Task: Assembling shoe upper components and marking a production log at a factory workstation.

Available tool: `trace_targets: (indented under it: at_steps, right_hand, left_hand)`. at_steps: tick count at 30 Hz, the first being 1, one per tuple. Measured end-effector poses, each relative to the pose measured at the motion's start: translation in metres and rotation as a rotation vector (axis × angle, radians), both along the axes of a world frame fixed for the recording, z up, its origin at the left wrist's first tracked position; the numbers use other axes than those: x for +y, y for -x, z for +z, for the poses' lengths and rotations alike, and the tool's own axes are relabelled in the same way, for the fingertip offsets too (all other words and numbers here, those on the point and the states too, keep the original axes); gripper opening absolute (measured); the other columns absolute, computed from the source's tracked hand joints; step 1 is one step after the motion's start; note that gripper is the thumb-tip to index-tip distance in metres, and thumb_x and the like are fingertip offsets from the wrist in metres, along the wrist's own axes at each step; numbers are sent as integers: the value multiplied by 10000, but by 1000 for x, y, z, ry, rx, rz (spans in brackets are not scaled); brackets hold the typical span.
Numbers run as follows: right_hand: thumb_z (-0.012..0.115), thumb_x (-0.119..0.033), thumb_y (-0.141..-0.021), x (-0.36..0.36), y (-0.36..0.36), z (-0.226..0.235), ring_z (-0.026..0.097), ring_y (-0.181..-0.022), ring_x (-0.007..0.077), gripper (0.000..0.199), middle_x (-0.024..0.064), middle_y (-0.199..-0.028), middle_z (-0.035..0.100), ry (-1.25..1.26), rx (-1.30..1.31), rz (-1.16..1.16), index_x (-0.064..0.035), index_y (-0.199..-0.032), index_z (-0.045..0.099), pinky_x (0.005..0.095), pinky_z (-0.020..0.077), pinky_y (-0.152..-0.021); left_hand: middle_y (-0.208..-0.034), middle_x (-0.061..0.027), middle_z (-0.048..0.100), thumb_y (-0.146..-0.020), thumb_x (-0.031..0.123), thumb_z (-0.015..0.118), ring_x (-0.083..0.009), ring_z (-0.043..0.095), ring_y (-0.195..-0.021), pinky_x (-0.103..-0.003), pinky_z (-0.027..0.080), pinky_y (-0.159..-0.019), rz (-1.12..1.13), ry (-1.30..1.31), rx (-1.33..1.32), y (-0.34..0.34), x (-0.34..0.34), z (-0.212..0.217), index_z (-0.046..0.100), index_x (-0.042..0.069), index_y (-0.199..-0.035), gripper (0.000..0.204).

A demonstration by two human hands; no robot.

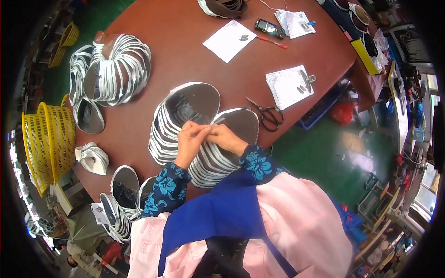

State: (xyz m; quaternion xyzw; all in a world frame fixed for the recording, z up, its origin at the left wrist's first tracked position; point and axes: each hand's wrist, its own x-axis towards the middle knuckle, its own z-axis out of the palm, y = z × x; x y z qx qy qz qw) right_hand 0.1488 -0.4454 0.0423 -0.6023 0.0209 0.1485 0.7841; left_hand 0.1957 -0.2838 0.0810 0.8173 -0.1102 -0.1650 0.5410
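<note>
Both hands meet over the two fanned rows of flat shoe pieces (pixel 204 134) in the middle of the brown surface (pixel 185 51). The left hand (pixel 190 141) and the right hand (pixel 226 138) have their fingers closed together on something small and thin — I cannot tell just what it is. It sits right above the rows, just touching the top pieces.

As for how far along things are, I would say partway — one big bundle (pixel 116 69) lies at the far left, more pieces (pixel 121 194) wait by the near edge, and some sit beside the yellow basket (pixel 48 141).

The scissors (pixel 268 113) lie just right of the hands, near the surface's right edge. Papers (pixel 287 85) sit behind them. Bare room shows in the far middle; the near edge is crowded.
</note>
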Motion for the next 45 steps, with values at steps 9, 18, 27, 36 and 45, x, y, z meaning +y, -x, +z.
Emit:
trace_targets:
  at_steps: [9, 18, 27, 36, 45]
  right_hand:
    - [527, -105, -1010, -1, 6, -5, 629, -792, 111, 256, 47, -822, 704, 72, 22, -172, 21, -1085, 737, 266, 497, -776]
    - [557, -180, -1028, -4, -3, -52, 571, -803, 123, 268, -3, -841, 685, 68, 98, -91, -6, -1109, 743, 304, 455, -803]
    - [639, -187, -963, -4, 15, -39, 522, -743, 210, 169, 32, -755, 664, 522, -228, 1, -75, -983, 763, 328, 441, -713]
    - [622, -165, -941, -9, 7, -26, 573, -782, 235, 160, 52, -819, 687, 267, -198, 11, -58, -969, 738, 351, 461, -774]
    - [522, -241, -1053, -36, -9, -12, 520, -634, 59, 297, 14, -788, 653, -92, 227, 186, -6, -1024, 701, 223, 432, -593]
  left_hand:
    - [-1007, -95, 660, -956, 99, 658, -179, 647, -900, -270, 498, -802, 74, -50, -215, 1, 27, 15, 719, 37, -1158, 220]
    - [-995, -117, 717, -959, 78, 637, -198, 682, -929, -300, 516, -833, 394, -145, -15, 75, 93, -64, 707, 4, -1092, 168]
    - [-976, -131, 679, -910, 12, 651, -269, 686, -895, -327, 525, -786, 368, -212, -28, 107, 66, -48, 694, 18, -1063, 160]
    - [-985, -124, 629, -906, 26, 616, -277, 624, -939, -348, 508, -824, 421, -346, -83, 131, 70, -59, 677, 16, -1044, 151]
    - [-1260, -215, 566, -993, 365, 609, -343, 495, -1235, -429, 365, -1077, 718, -484, 161, 171, 77, -90, 504, -39, -1352, 550]
